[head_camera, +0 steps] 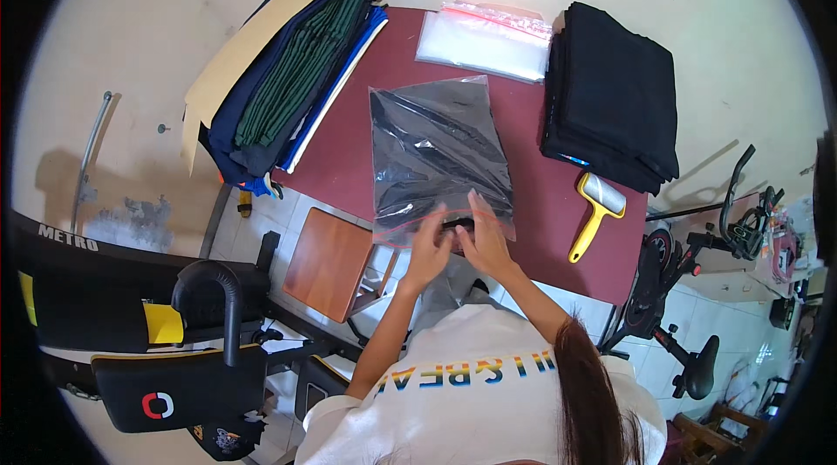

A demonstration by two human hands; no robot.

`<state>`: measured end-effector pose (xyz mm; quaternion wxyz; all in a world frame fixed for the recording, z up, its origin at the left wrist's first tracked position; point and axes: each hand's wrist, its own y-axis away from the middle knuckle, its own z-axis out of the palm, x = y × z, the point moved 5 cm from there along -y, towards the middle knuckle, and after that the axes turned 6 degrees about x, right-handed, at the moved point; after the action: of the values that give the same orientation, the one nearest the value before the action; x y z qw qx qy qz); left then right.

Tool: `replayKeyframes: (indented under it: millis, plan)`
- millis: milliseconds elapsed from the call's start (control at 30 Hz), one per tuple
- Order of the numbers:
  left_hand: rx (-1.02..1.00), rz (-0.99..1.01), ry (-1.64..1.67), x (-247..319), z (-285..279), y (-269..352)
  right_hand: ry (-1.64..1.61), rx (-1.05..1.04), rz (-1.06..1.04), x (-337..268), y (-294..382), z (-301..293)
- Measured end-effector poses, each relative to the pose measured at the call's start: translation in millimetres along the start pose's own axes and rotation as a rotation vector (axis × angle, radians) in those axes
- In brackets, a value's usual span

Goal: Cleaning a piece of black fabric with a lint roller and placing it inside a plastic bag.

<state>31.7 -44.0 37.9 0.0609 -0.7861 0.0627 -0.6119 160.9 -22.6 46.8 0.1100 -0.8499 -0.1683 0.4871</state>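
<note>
A clear zip-seal plastic bag [431, 138] lies before me with folded black fabric inside it. Its red seal strip runs across the end nearest me, which reaches the table's front edge. Both hands touch this near end. My left hand [429, 249] is left of centre, its fingers stretched forward over the film. Just to the right, my right hand [485, 244] lies with its fingers also pointing forward. The thumbs point toward each other, and a dark gap shows between the hands. Blurred fingers hide whether either hand pinches the film.
On the maroon table [556, 229] stand a tall stack of folded garments [288, 73] at left and folded black garments [614, 92] at right. Flat clear bags [484, 43] lie at the back. A yellow-handled lint roller [594, 215] rests at right. A wooden stool [330, 262] stands below.
</note>
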Motion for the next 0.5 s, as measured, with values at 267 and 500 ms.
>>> replayKeyframes:
  millis: [267, 500]
  plan:
    - [0.104, 0.073, -1.020, -32, -20, -12, 0.497, -0.087, -0.028, 30, 18, 13]
    - [0.078, 0.067, -0.974, -35, -6, 27, 0.493, -0.133, 0.033, 29, 29, 9]
